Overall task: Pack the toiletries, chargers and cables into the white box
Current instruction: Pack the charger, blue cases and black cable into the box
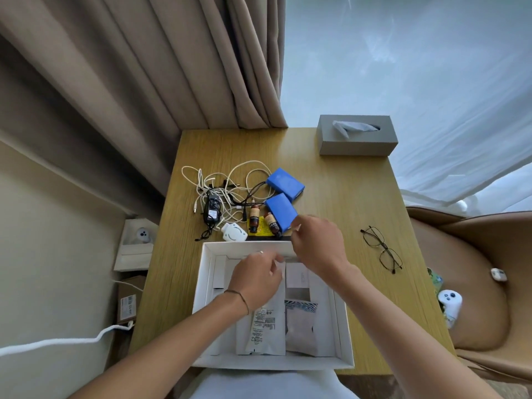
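white box [201, 272]: open, sachets inside | cables [227, 182], 2 blue packs [283, 194]: tabletop beyond

I see a grey tissue box [357, 135] at the far right corner of the wooden table [339, 203]. Folded glasses [381, 249] lie near its right edge. A white controller [450, 304] rests on the tan chair [475, 283] beside it.

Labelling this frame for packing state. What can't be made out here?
Head view only:
- Right hand: fingertips blurred; holding anything, unclear.
- Left hand covers part of the white box, hiding what is beneath it.
- Label print on the brown bottles and white packet: too small.
- Cables: tangled, count unclear.
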Available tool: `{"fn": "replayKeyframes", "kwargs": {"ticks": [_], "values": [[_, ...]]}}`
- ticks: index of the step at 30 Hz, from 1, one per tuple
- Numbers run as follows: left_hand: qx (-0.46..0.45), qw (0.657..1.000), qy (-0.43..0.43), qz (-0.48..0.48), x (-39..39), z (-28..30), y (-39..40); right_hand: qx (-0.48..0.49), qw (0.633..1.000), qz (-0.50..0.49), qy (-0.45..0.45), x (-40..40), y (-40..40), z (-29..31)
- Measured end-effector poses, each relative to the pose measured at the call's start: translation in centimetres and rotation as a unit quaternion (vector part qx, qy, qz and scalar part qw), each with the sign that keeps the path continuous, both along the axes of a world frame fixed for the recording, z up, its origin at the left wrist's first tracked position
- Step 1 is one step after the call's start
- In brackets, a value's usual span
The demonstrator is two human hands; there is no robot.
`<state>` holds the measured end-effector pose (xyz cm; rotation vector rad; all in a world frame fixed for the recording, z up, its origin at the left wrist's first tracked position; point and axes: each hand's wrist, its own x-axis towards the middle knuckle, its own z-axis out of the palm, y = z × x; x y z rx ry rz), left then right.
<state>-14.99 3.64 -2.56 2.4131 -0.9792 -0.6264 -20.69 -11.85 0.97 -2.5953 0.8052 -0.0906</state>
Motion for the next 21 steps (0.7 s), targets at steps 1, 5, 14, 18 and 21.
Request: {"fn": "replayKeyframes", "kwargs": {"ticks": [1,5,14,18,21], "values": [[-0.023,1.000,-0.009,-0.005,0.3,0.7,0.1,0.017,1.000,-0.014,0.004,0.7,-0.8,-0.2],[-0.080,0.996,-0.038,-0.020,2.6,2.7,-0.3,0.058,0.996,-0.044,0.054,3.6,-3.3,-1.9],[-0.084,0.994,-0.065,-0.004,8.0,3.8,-1.7,0.096,0.967,-0.050,0.232,8.8,-6.1,-7.1],[-0.076,0.995,-0.063,0.016,9.4,3.3,-1.6,0.109,0.969,-0.052,0.214,10.5,-5.4,-9.1],[-0.063,0.996,-0.055,0.033,10.3,3.0,-1.5,0.128,0.966,-0.088,0.206,11.4,-5.2,-10.0]]}}
